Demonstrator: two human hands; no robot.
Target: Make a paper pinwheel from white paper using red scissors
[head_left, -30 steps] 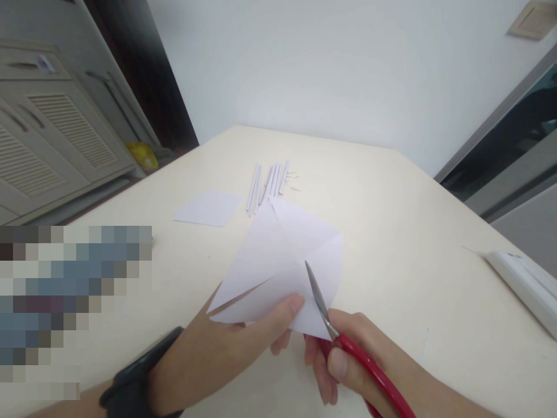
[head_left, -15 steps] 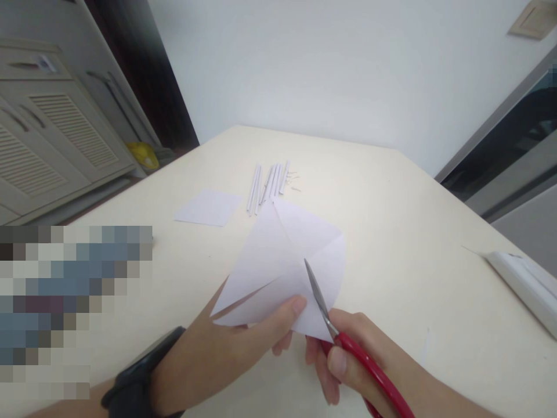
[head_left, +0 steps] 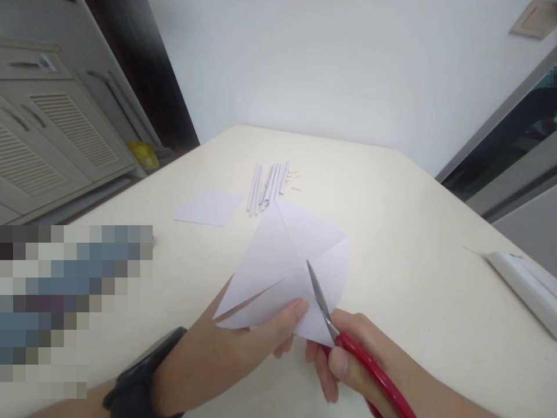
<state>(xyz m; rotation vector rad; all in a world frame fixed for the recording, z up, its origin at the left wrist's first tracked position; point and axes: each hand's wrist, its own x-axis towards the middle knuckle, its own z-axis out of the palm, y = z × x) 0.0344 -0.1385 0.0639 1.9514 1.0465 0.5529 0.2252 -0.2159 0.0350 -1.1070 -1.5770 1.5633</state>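
A white square of paper point(head_left: 270, 255) with diagonal creases is held above the table. Slits run in from its corners toward the middle, one at the lower left, one at the top. My left hand point(head_left: 248, 342) pinches its near edge, thumb on top and fingers underneath. In my right hand point(head_left: 348, 354) are red-handled scissors point(head_left: 374, 374). One blade lies over the paper along the lower right corner, its tip near the centre; the other blade is hidden beneath the sheet. The handles look nearly closed.
Several rolled paper sticks point(head_left: 272, 183) lie beyond the sheet, with small scraps point(head_left: 293, 180) beside them. Another white paper square point(head_left: 209, 208) rests to their left. A white box-like object point(head_left: 522, 287) sits at the table's right edge, and a wall point(head_left: 304, 69) stands behind.
The paper and my left hand have shifted very slightly to the right. The scissors stay almost in place on the lower right corner.
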